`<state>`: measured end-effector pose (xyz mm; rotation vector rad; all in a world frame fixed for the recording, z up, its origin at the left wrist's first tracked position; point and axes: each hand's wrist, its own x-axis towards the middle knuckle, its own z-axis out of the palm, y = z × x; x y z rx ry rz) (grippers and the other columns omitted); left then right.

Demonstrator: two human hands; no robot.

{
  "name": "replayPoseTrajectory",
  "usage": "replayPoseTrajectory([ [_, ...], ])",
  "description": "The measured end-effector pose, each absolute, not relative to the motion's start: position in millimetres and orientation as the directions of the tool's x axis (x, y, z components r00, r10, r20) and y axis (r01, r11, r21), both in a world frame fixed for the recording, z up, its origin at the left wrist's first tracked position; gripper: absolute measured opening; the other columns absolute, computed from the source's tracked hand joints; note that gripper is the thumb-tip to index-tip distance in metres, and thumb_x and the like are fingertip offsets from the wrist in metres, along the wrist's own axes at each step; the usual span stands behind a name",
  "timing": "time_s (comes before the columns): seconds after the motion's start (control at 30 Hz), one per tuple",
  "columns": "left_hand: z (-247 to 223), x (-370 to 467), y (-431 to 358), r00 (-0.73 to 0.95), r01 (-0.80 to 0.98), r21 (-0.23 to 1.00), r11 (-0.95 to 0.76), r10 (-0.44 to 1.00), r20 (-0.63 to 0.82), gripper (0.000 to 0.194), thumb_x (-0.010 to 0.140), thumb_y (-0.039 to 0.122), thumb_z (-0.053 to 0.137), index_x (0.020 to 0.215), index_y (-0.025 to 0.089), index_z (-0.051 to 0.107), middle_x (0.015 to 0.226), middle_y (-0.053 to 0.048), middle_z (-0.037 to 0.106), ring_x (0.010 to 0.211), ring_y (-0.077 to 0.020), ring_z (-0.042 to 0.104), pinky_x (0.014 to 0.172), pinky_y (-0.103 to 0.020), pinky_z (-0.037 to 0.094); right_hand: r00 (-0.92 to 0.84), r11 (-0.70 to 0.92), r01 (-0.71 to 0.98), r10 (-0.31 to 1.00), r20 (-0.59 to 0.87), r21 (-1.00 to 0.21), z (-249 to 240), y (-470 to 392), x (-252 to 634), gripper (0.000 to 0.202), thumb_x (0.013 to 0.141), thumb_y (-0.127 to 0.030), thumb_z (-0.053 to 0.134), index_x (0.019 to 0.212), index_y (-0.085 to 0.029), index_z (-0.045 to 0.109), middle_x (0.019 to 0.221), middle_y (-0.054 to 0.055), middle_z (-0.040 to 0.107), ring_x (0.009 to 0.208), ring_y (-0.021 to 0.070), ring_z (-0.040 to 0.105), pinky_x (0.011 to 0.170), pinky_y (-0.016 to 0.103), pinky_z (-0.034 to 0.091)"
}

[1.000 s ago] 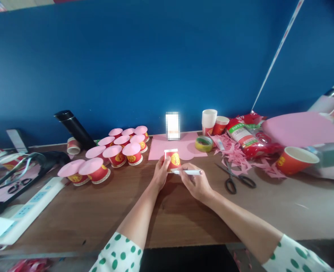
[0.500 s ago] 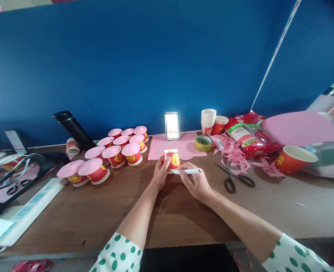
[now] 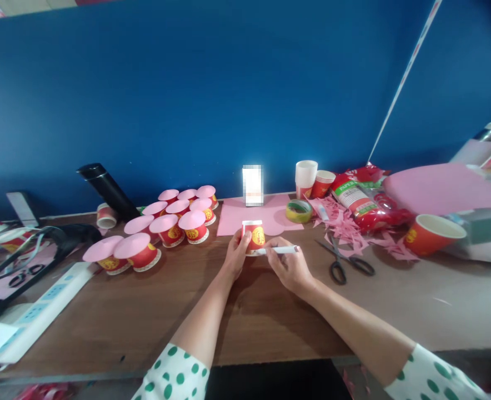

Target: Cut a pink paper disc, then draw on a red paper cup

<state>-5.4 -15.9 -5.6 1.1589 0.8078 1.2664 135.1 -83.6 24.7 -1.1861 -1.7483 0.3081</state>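
Note:
My left hand is closed around the left side of a red paper cup with a yellow emblem; its white-edged end faces up. A white marker pen lies in the closed fingers of my right hand. The pen's tip points left and meets or nearly meets the cup's lower rim; I cannot tell which. Behind the cup, a pink paper sheet lies on the table. Left of my hands stand several upside-down red cups topped with pink paper discs.
Black scissors, a tape roll, pink paper scraps and a tilted red cup lie to the right. Stacked cups and a red plastic bag stand behind. On the left are a power strip and a black flask.
The pen in my right hand has shifted slightly right and its back end has risen a little. My left hand and the cup stay nearly still.

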Motion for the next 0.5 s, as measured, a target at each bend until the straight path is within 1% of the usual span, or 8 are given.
replayPoseTrajectory([
  [0.2, -5.6, -4.7, -16.1, 0.164, -0.292, 0.952, -0.091, 0.976, 0.143, 0.032, 0.075, 0.044, 0.057, 0.093, 0.017, 0.059, 0.084, -0.004, 0.064, 0.074, -0.0154, 0.059, 0.069, -0.026, 0.043, -0.074, 0.496, 0.573, 0.824, 0.562, -0.652, 23.9, -83.3, 135.9, 0.018, 0.087, -0.025, 0.042, 0.079, -0.017, 0.056, 0.066, 0.001, 0.054, 0.058, 0.0129, 0.048, 0.058, 0.024, 0.037],
  [0.37, -7.3, -3.6, -15.3, 0.145, -0.287, 0.953, -0.095, 0.979, 0.141, 0.033, 0.074, 0.045, 0.058, 0.093, 0.017, 0.059, 0.083, -0.004, 0.064, 0.073, -0.0154, 0.059, 0.067, -0.026, 0.043, -0.096, 0.514, 0.559, 0.82, 0.564, -0.651, 24.5, -82.6, 137.0, 0.017, 0.085, -0.025, 0.043, 0.078, -0.017, 0.056, 0.065, 0.001, 0.056, 0.056, 0.0123, 0.047, 0.053, 0.022, 0.035],
  [0.5, -7.3, -3.4, -15.4, 0.148, -0.28, 0.955, -0.1, 0.978, 0.146, 0.034, 0.074, 0.045, 0.057, 0.093, 0.017, 0.059, 0.083, -0.004, 0.064, 0.072, -0.0151, 0.059, 0.066, -0.026, 0.043, -0.094, 0.508, 0.561, 0.824, 0.559, -0.654, 25.9, -82.8, 137.0, 0.017, 0.085, -0.024, 0.042, 0.077, -0.017, 0.056, 0.064, 0.001, 0.055, 0.055, 0.0121, 0.047, 0.053, 0.023, 0.035],
])
